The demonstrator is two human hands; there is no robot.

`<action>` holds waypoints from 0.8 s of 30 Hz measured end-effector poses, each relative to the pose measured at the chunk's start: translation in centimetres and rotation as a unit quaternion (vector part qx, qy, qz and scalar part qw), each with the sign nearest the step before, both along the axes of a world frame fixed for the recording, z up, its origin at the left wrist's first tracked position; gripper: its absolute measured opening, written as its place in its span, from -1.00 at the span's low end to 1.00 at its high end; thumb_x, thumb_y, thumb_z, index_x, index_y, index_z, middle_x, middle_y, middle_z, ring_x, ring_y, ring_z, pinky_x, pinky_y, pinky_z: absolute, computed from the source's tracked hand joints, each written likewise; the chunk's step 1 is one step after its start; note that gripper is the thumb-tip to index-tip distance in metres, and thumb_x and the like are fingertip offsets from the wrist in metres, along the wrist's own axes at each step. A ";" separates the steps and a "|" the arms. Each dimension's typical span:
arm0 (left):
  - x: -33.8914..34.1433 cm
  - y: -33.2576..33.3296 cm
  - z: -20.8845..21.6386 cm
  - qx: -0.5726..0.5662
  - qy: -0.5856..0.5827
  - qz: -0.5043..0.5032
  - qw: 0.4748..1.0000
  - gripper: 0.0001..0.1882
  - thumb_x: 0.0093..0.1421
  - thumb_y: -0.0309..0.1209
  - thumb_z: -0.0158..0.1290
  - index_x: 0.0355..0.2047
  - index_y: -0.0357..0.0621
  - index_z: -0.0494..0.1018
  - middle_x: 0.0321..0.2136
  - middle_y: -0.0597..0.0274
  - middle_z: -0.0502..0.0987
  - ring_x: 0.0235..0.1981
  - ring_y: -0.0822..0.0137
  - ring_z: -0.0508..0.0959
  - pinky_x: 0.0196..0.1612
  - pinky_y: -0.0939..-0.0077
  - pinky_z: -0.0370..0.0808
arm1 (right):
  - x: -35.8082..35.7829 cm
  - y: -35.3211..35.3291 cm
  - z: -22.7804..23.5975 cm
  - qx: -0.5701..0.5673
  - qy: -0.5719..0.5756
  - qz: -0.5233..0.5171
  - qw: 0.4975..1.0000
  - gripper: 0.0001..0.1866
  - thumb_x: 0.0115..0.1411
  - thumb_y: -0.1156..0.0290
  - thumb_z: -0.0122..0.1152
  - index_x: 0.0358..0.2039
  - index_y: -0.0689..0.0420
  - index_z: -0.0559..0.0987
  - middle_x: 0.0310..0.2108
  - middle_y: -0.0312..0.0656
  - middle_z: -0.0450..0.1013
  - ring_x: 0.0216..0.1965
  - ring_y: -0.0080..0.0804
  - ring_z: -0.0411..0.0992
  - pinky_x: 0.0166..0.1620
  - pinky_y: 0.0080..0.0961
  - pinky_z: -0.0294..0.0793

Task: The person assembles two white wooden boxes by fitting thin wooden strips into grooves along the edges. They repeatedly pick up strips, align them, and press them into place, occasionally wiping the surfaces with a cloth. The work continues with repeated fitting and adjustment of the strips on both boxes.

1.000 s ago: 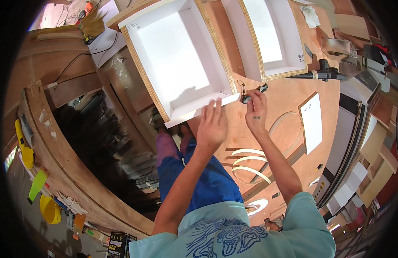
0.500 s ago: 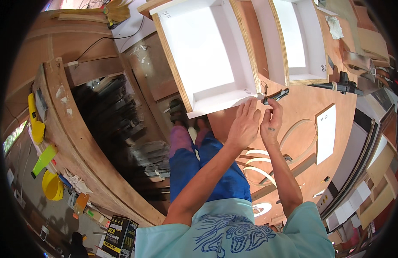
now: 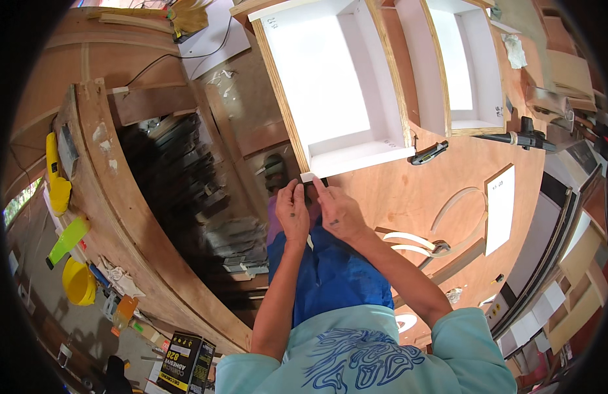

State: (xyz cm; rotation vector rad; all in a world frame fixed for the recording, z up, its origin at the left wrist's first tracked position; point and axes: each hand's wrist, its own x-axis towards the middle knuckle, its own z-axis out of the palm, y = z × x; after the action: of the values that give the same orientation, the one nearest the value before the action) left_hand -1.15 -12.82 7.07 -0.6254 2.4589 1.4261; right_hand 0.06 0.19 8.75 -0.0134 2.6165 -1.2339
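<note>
Fingers (image 3: 322,191) at white strip's end (image 3: 307,176)

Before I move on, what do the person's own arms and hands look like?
Short, loose, pale turquoise sleeves leave both forearms bare. The left hand and right hand wear no gloves; a small dark mark shows on the right one.

Head-worn fisheye, looking down, above the hands (image 3: 340,214)

The plywood table (image 3: 376,197) bears two boxes (image 3: 323,72) (white inside), a dark knife (image 3: 430,153) and a white panel (image 3: 500,210).
</note>
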 end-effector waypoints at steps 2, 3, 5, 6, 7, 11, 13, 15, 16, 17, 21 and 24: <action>-0.1 0.3 -0.6 0.102 -0.032 0.088 0.990 -0.69 0.29 -0.35 0.05 -0.13 -0.40 0.51 -0.37 0.27 0.49 -0.36 0.50 0.44 -0.26 0.61 0.39 | 0.0 -1.0 -0.4 0.000 -0.007 -0.007 1.000 -0.49 0.09 0.53 0.08 0.11 0.17 0.38 -0.37 -0.09 0.44 -0.29 -0.13 0.45 -0.30 -0.25 0.48; -0.2 0.4 -0.9 0.109 -0.031 0.092 0.989 -0.70 0.29 -0.36 0.05 -0.13 -0.40 0.51 -0.36 0.29 0.48 -0.36 0.52 0.43 -0.27 0.62 0.39 | -0.1 -1.2 -0.6 -0.012 -0.012 -0.021 1.000 -0.48 0.10 0.53 0.08 0.13 0.16 0.36 -0.37 -0.09 0.44 -0.30 -0.11 0.45 -0.30 -0.23 0.48; -0.8 0.6 -1.2 0.122 -0.027 0.099 0.987 -0.72 0.28 -0.39 0.06 -0.14 -0.40 0.51 -0.36 0.35 0.48 -0.36 0.56 0.42 -0.29 0.66 0.38 | -0.8 -1.2 -0.6 -0.034 -0.024 -0.027 0.999 -0.47 0.12 0.52 0.06 0.16 0.13 0.33 -0.37 -0.08 0.44 -0.31 -0.09 0.46 -0.31 -0.21 0.48; -0.9 0.7 -1.3 0.119 -0.026 0.101 0.987 -0.72 0.27 -0.38 0.06 -0.14 -0.39 0.52 -0.34 0.31 0.50 -0.36 0.53 0.43 -0.28 0.62 0.40 | -1.0 -1.0 -0.5 -0.043 -0.031 -0.022 0.998 -0.47 0.14 0.52 0.06 0.16 0.11 0.31 -0.38 -0.07 0.43 -0.31 -0.08 0.46 -0.32 -0.20 0.48; -1.0 0.9 -1.7 0.119 -0.024 0.102 0.987 -0.72 0.27 -0.37 0.06 -0.15 -0.38 0.53 -0.33 0.28 0.51 -0.36 0.50 0.45 -0.28 0.59 0.41 | -1.3 -0.8 -0.4 -0.049 -0.038 -0.019 0.998 -0.47 0.15 0.51 0.06 0.17 0.09 0.30 -0.38 -0.07 0.43 -0.32 -0.07 0.46 -0.32 -0.19 0.48; -1.3 -0.1 -2.4 0.151 -0.041 0.117 0.981 -0.73 0.25 -0.39 0.08 -0.17 -0.39 0.54 -0.36 0.28 0.52 -0.36 0.48 0.47 -0.26 0.61 0.42 | -0.4 -1.1 -1.9 -0.030 -0.038 -0.039 0.998 -0.49 0.18 0.47 0.06 0.17 0.06 0.28 -0.31 -0.03 0.47 -0.30 -0.01 0.48 -0.31 -0.18 0.50; -1.6 -0.3 -2.1 0.170 -0.088 0.128 0.973 -0.74 0.24 -0.41 0.09 -0.19 -0.40 0.55 -0.36 0.31 0.52 -0.38 0.50 0.46 -0.27 0.63 0.41 | 0.1 0.4 -1.6 -0.023 -0.048 -0.067 0.996 -0.50 0.20 0.46 0.04 0.18 0.07 0.27 -0.25 -0.01 0.49 -0.27 0.00 0.49 -0.28 -0.18 0.50; -2.3 -0.2 -1.2 0.175 -0.093 0.119 0.973 -0.75 0.25 -0.42 0.08 -0.20 -0.41 0.55 -0.35 0.35 0.51 -0.42 0.55 0.42 -0.32 0.66 0.37 | -0.6 2.2 -0.2 0.005 -0.137 -0.068 0.988 -0.47 0.23 0.45 0.02 0.22 0.10 0.22 -0.14 0.02 0.49 -0.21 0.03 0.50 -0.23 -0.20 0.50; -2.3 0.0 -1.1 0.170 -0.082 0.116 0.975 -0.75 0.25 -0.41 0.08 -0.20 -0.40 0.56 -0.35 0.34 0.52 -0.42 0.56 0.41 -0.34 0.66 0.36 | -0.2 3.3 -0.5 0.003 -0.119 -0.100 0.988 -0.46 0.23 0.46 0.02 0.23 0.10 0.20 -0.21 0.00 0.50 -0.27 0.01 0.50 -0.25 -0.22 0.49; -2.3 0.0 -1.2 0.163 -0.070 0.112 0.978 -0.76 0.26 -0.41 0.07 -0.20 -0.39 0.56 -0.35 0.34 0.52 -0.43 0.57 0.40 -0.35 0.66 0.35 | 0.3 4.3 -1.3 -0.002 -0.101 -0.134 0.986 -0.45 0.23 0.47 0.03 0.24 0.11 0.19 -0.28 -0.01 0.50 -0.32 -0.01 0.50 -0.27 -0.25 0.49; -1.3 -0.8 -1.9 0.220 -0.064 0.149 0.962 -0.75 0.29 -0.39 0.04 -0.20 -0.36 0.57 -0.38 0.35 0.52 -0.41 0.57 0.41 -0.35 0.64 0.36 | 1.1 9.9 -2.5 0.009 -0.067 -0.283 0.957 -0.40 0.23 0.53 0.02 0.27 0.16 0.11 -0.43 -0.04 0.49 -0.45 -0.12 0.49 -0.34 -0.32 0.46; 0.4 -2.5 -2.2 0.169 -0.104 0.164 0.966 -0.75 0.31 -0.38 0.00 -0.25 -0.34 0.58 -0.45 0.36 0.54 -0.44 0.55 0.43 -0.36 0.61 0.37 | 1.5 14.3 -4.2 0.029 -0.045 -0.380 0.923 -0.37 0.22 0.55 0.03 0.27 0.21 0.07 -0.47 -0.06 0.48 -0.50 -0.30 0.47 -0.41 -0.41 0.46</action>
State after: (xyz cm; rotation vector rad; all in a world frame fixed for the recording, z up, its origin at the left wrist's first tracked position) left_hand -0.75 -15.34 4.84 -1.0754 1.9540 1.7444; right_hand 1.54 14.50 4.57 1.1334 2.6397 -1.2991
